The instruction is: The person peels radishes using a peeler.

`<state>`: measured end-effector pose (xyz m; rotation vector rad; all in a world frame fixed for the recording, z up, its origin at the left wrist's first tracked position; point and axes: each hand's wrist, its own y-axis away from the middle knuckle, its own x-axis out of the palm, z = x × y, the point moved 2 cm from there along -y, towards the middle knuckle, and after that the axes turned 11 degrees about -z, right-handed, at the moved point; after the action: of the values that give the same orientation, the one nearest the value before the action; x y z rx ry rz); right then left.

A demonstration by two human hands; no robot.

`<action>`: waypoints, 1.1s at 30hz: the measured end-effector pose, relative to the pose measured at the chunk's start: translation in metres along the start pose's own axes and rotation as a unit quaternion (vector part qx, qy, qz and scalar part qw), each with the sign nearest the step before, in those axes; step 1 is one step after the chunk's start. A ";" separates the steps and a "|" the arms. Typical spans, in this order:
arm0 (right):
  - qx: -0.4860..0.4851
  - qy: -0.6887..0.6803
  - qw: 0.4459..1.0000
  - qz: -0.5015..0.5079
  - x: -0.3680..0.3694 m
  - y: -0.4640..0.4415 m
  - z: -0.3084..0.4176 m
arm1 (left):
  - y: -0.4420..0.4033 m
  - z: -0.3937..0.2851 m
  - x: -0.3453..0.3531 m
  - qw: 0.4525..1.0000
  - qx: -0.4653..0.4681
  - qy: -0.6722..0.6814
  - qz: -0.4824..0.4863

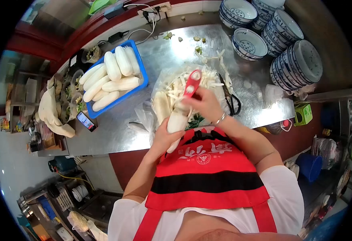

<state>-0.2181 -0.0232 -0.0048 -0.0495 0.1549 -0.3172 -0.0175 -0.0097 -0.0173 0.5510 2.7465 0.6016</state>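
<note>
My left hand [164, 137] is wrapped around a long white daikon radish [178, 121], held tilted in front of my apron. In my right hand [208, 105] is a red peeler [192, 83], with its head end down at the upper part of the daikon; the blade itself is hard to make out. Beyond my hands, a heap of pale peelings [176, 86] lies on a clear plastic bag [160, 82]. One more daikon [161, 105] rests on that bag, left of the peelings. Black-handled scissors [234, 105] lie to the right of my right hand.
A blue basket [144, 68] full of white daikons stands at the left of the metal table [111, 136]. Near it are a lit phone [86, 121] and several bags. Stacks of patterned bowls [249, 44] fill the back right. Scraps and a cable [154, 26] lie along the back.
</note>
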 end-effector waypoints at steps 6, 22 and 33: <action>0.261 -0.135 0.955 0.051 -0.013 -0.020 -0.066 | 0.006 0.015 -0.006 0.998 0.019 -0.055 -0.018; 0.060 -0.120 0.991 0.012 0.005 0.013 0.006 | -0.003 -0.002 -0.002 0.988 0.095 -0.118 -0.043; 0.041 0.221 0.963 -0.152 -0.072 -0.041 -0.110 | 0.018 -0.006 -0.014 0.950 0.197 -0.229 -0.083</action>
<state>-0.3161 -0.0420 -0.0996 0.0813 0.5810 -0.6391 -0.0012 -0.0027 -0.0014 0.4635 2.4272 -0.1156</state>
